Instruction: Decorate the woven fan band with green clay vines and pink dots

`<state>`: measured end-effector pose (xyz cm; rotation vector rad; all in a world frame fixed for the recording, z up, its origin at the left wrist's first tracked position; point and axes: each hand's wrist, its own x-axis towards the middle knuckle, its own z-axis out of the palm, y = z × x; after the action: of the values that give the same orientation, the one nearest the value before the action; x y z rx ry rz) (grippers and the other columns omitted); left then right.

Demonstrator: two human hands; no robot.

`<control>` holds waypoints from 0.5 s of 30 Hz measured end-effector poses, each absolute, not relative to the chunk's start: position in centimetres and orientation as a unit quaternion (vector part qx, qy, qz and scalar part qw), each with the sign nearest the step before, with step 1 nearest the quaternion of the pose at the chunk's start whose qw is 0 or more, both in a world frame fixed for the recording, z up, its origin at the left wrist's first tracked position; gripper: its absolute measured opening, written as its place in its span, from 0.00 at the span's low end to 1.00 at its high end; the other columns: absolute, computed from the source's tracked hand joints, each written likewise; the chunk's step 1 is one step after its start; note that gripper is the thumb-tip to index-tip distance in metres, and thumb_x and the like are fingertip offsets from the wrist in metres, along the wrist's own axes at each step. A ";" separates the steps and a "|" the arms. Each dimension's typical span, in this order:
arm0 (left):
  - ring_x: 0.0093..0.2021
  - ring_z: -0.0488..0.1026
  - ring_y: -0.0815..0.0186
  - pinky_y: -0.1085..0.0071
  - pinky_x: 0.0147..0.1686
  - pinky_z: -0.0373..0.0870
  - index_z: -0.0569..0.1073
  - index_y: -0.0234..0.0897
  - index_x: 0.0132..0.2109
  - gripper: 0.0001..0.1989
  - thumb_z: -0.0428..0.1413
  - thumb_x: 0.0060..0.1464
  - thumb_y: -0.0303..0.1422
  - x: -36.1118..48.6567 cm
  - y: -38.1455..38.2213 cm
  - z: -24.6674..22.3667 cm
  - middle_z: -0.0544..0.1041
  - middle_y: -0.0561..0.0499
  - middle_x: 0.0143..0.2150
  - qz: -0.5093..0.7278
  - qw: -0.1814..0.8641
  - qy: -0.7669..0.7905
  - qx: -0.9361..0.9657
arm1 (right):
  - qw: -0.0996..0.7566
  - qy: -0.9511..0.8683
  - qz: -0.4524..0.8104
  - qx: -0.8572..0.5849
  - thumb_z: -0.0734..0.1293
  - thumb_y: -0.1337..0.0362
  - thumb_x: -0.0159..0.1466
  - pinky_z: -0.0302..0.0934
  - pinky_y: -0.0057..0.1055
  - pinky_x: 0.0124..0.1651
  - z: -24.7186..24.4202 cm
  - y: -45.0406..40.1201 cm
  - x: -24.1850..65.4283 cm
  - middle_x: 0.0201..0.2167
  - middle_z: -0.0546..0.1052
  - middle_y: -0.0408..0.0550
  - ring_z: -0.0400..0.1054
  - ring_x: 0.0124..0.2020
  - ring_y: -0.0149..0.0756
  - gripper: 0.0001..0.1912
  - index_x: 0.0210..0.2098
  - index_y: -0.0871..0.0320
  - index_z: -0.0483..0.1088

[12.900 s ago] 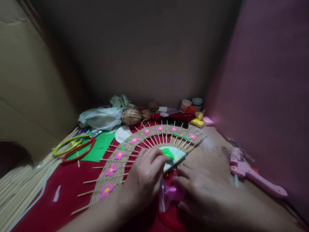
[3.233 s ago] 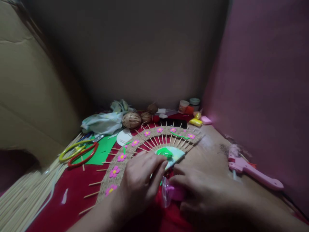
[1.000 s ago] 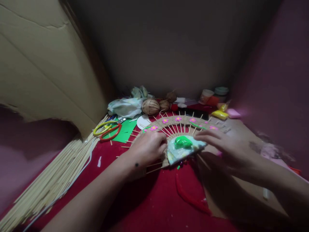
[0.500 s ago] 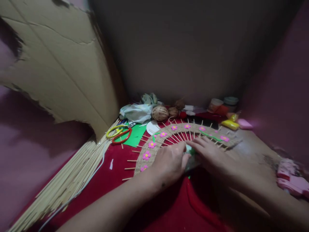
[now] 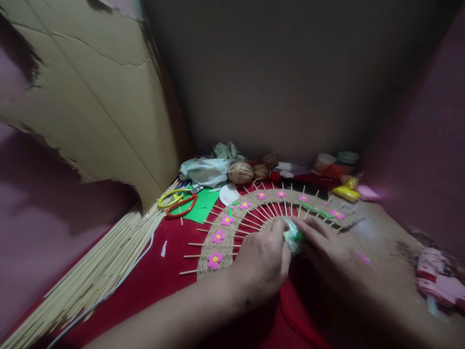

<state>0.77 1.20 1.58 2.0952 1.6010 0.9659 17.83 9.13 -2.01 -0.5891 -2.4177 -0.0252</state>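
My left hand [image 5: 267,252] is closed on the left side of a small clear packet with green material [image 5: 292,235]. On the packet's other side, my right hand [image 5: 319,242] has its fingers bent and closed on it. Beneath and beyond both hands lies a woven arch [image 5: 238,213] with thin sticks poking out of its inner and outer edges. Pink flowers with yellow centres [image 5: 218,236] and thin green strands decorate the arch. My left forearm covers its lower left end.
Scissors with yellow and red handles [image 5: 181,205] lie on green paper [image 5: 205,203]. Long sticks [image 5: 98,266] run down the left. Twine balls [image 5: 240,173] and a cloth sit at the back, yellow packets [image 5: 346,193] at the back right, a pink glue gun [image 5: 438,281] far right.
Both hands have moved slightly down, and more of the green packet shows between them. A small pink piece on the right has come into view beside my right hand.
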 end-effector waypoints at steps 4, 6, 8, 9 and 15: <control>0.32 0.70 0.64 0.67 0.31 0.69 0.63 0.34 0.50 0.15 0.49 0.54 0.26 1.0 1.6 0.9 0.72 0.49 0.34 0.387 0.233 0.578 0.680 | 0.353 -0.907 -0.019 -0.230 0.55 0.70 0.66 0.68 0.41 0.45 -1.7 8.1 17.5 0.47 0.69 0.56 0.67 0.48 0.44 0.24 0.61 0.54 0.54; 0.31 0.70 0.65 0.68 0.30 0.68 0.63 0.34 0.49 0.15 0.50 0.53 0.27 1.1 1.7 0.6 0.72 0.49 0.33 0.399 0.242 0.576 0.670 | 0.369 -0.899 -0.038 -0.234 0.54 0.71 0.66 0.68 0.42 0.43 -1.5 7.5 17.3 0.46 0.70 0.57 0.68 0.46 0.44 0.23 0.61 0.56 0.56; 0.32 0.69 0.65 0.68 0.31 0.68 0.62 0.35 0.49 0.15 0.51 0.53 0.27 1.1 1.8 0.3 0.72 0.50 0.33 0.409 0.242 0.569 0.671 | 0.370 -0.896 -0.047 -0.239 0.55 0.70 0.66 0.69 0.42 0.42 -1.3 7.2 17.1 0.44 0.70 0.58 0.68 0.45 0.45 0.22 0.60 0.58 0.56; 0.32 0.69 0.66 0.69 0.31 0.68 0.62 0.35 0.49 0.15 0.50 0.53 0.26 1.1 1.9 0.2 0.71 0.50 0.33 0.415 0.242 0.564 0.672 | 0.367 -0.897 -0.047 -0.243 0.56 0.69 0.66 0.69 0.41 0.42 -1.2 7.1 17.1 0.44 0.70 0.58 0.68 0.45 0.46 0.22 0.60 0.58 0.56; 0.26 0.69 0.71 0.75 0.26 0.66 0.65 0.36 0.46 0.13 0.48 0.52 0.22 0.7 2.6 0.1 0.71 0.54 0.30 0.448 0.353 0.532 0.626 | 0.374 -0.892 -0.034 -0.251 0.56 0.70 0.67 0.68 0.40 0.43 -1.3 7.2 17.1 0.46 0.69 0.56 0.67 0.45 0.43 0.23 0.61 0.56 0.54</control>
<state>0.73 2.59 0.07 1.6204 1.3757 1.1589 17.11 7.20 -1.35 -0.6440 -2.2852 -0.0881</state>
